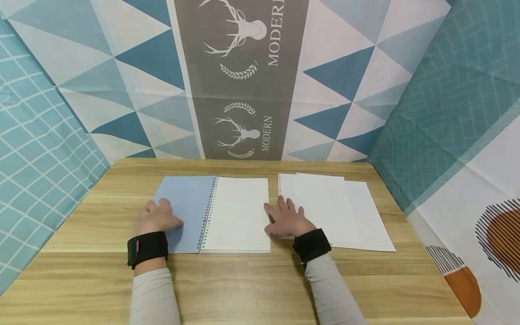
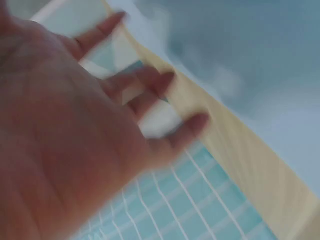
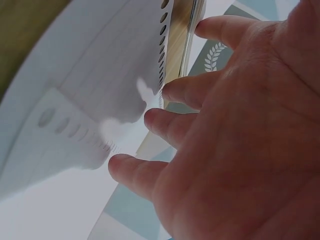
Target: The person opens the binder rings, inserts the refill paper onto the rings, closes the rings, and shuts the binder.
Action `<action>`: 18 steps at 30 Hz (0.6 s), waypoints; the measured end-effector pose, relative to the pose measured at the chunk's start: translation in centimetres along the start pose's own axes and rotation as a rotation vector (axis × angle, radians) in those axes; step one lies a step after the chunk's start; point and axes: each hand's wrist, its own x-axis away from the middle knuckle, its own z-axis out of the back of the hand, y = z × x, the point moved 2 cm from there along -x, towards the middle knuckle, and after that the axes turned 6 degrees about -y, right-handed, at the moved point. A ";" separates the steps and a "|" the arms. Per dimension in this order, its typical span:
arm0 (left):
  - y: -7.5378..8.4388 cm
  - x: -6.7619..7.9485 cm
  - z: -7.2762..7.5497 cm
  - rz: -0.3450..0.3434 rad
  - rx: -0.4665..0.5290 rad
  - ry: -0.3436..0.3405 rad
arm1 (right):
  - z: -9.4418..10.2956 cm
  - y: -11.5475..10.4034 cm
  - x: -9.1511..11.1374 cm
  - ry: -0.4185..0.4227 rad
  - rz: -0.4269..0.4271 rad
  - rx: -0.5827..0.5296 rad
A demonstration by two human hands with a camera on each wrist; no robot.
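Observation:
A spiral notebook lies open on the table, its blue cover point(image 1: 188, 194) on the left and a stack of lined white pages point(image 1: 239, 212) on the right. My left hand point(image 1: 158, 219), slightly blurred, is over the left part of the blue cover with its fingers apart and nothing held; the left wrist view shows its palm point(image 2: 65, 140). Between the notebook and some loose punched sheets point(image 1: 325, 203) is my right hand point(image 1: 290, 221), fingers spread. Its fingertips lie near the notebook's right edge and the sheets' holed edge point(image 3: 162, 42); whether they touch cannot be told.
The loose sheets overlap unevenly on the right of the wooden table point(image 1: 243, 289). A patterned cloth point(image 1: 243, 90) hangs behind the table's back edge, with more cloth point(image 1: 36, 135) on the left and right sides. Both wrists wear black bands point(image 1: 148, 248).

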 end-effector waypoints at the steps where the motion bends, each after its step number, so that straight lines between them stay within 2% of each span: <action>1: 0.6 -0.3 -0.2 -0.056 0.001 -0.001 | 0.0 0.0 0.0 0.000 0.003 -0.004; 3: 2.1 -0.9 -0.6 -0.166 -0.003 0.006 | 0.1 -0.1 0.1 -0.001 0.008 -0.010; 5: 3.7 -1.4 -1.3 -0.245 -0.006 0.003 | 0.1 -0.1 0.2 0.001 0.017 -0.010; 8: 5.6 -1.9 -2.3 -0.305 -0.040 -0.009 | 0.1 -0.2 0.2 0.007 0.037 0.012; 12: 6.9 -1.9 -3.2 -0.299 -0.090 -0.017 | -0.1 -0.3 0.1 0.019 0.076 0.062; 18: 7.3 -1.6 -3.4 -0.257 -0.114 -0.025 | -0.2 -0.7 0.2 0.021 0.122 0.139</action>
